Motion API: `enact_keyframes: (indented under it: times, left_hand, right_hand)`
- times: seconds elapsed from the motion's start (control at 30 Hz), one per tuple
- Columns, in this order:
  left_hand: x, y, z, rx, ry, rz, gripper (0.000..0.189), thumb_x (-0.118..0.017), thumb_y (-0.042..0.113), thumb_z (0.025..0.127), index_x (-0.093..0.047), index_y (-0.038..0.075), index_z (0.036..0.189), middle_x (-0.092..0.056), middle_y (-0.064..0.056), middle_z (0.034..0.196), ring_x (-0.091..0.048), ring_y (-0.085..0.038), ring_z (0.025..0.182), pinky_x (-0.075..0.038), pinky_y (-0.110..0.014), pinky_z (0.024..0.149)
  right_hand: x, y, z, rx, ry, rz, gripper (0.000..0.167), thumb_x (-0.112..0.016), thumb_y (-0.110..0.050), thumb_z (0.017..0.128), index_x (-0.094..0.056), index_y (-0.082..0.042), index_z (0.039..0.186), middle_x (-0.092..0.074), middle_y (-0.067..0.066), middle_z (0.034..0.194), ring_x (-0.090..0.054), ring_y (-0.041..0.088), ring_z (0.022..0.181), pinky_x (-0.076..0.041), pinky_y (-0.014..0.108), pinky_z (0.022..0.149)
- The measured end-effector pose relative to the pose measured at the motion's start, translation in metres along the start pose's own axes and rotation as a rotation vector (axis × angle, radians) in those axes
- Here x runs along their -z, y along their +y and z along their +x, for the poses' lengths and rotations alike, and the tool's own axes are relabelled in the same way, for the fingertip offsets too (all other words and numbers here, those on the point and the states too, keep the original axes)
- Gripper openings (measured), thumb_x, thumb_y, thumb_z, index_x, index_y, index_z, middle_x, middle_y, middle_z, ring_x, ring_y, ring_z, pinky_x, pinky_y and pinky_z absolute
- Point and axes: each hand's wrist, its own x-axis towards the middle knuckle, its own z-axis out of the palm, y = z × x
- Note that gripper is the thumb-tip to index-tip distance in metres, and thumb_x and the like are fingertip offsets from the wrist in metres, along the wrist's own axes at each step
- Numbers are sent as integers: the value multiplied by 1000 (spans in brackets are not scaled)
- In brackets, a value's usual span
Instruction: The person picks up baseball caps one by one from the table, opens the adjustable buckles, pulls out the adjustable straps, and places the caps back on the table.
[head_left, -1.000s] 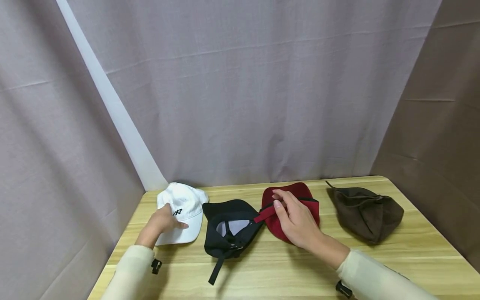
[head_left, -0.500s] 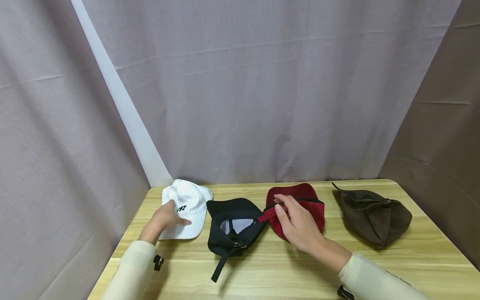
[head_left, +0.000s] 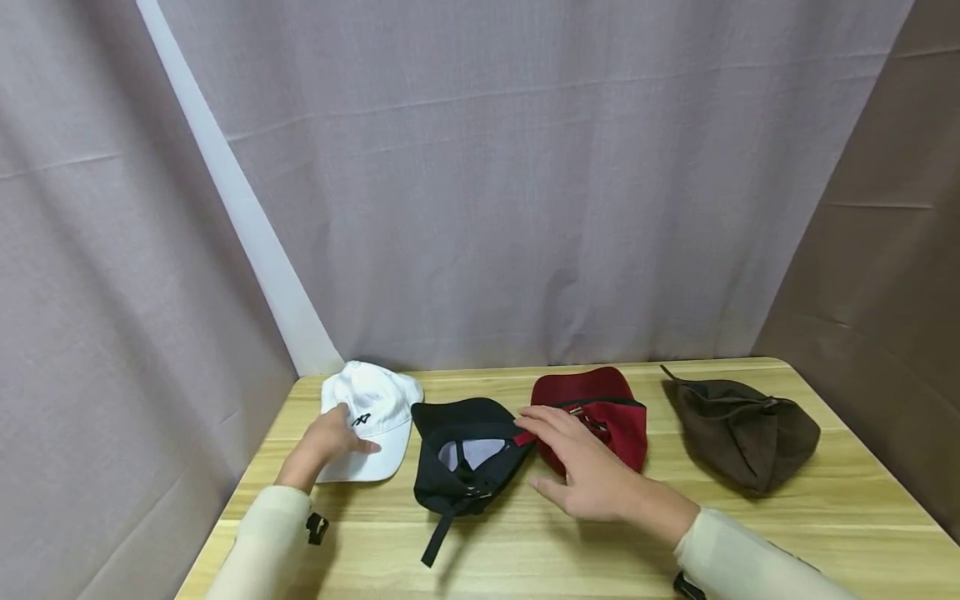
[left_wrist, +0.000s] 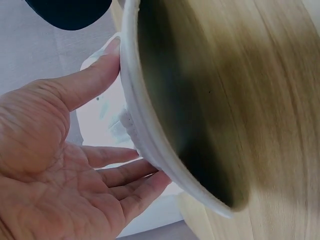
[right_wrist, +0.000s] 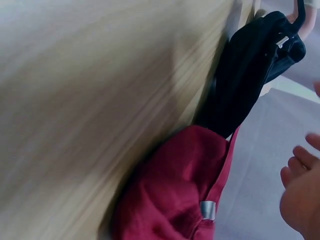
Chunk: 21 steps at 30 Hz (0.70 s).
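At the table's left, a white baseball cap (head_left: pixel 375 400) with a small black logo lies with its brim facing front. My left hand (head_left: pixel 326 442) rests against its side, thumb on the brim; in the left wrist view the fingers (left_wrist: pixel 135 192) are nearly straight along the brim edge. A black cap (head_left: pixel 435 487) lies upturned beside it, its strap hanging forward. My right hand (head_left: pixel 581 467) hovers over the front left of a dark red cap (head_left: pixel 622 425), fingers extended, thumb apart. The red cap's strap end (head_left: pixel 522 437) overlaps the black cap.
A dark brown cap (head_left: pixel 742 433) lies on its side at the right of the wooden table (head_left: pixel 525 558). Grey curtains (head_left: pixel 480 208) stand behind the table's back edge, with a brown one (head_left: pixel 885 275) on the right.
My right hand has shifted left off the red cap's middle, and its fingers and thumb have spread. The red cap's buckle is now uncovered. My left hand stays on the white cap.
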Motion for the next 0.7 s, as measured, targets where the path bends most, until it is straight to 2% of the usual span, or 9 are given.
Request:
enact_keyframes:
  times: [0.13, 0.3, 0.5, 0.7]
  left_hand:
    - [-1, 2, -1, 0, -2, 2, 116, -95, 34, 79, -28, -17, 159, -39, -43, 159, -39, -62, 148, -35, -67, 123]
    - [0, 4, -1, 1, 1, 16, 115, -95, 35, 78, -31, -18, 157, -42, -43, 157, -42, -62, 146, -37, -68, 122]
    - [2, 4, 1, 5, -13, 29, 110, -96, 35, 77, -36, -17, 154, -47, -42, 154, -46, -61, 143, -40, -68, 119]
    - [1, 6, 2, -4, -41, 76, 112, -95, 37, 78, -35, -17, 155, -47, -42, 154, -47, -61, 142, -41, -68, 118]
  right_hand:
    - [-5, -5, 6, 78, -145, -45, 89, -85, -33, 87, -43, -12, 162, -35, 8, 175, -32, 35, 163, -38, 64, 124]
    - [-16, -11, 23, 125, -289, -132, 94, -84, -39, 88, -39, -9, 165, -27, 11, 178, -26, 34, 166, -30, 56, 132]
    - [-36, -11, 44, 106, -468, -176, 89, -82, -40, 90, -42, -13, 165, -28, 9, 178, -31, 37, 164, -29, 51, 133]
    - [-54, -5, 57, 64, -598, -180, 88, -80, -47, 92, -42, -15, 165, -31, 9, 177, -33, 30, 164, -31, 47, 133]
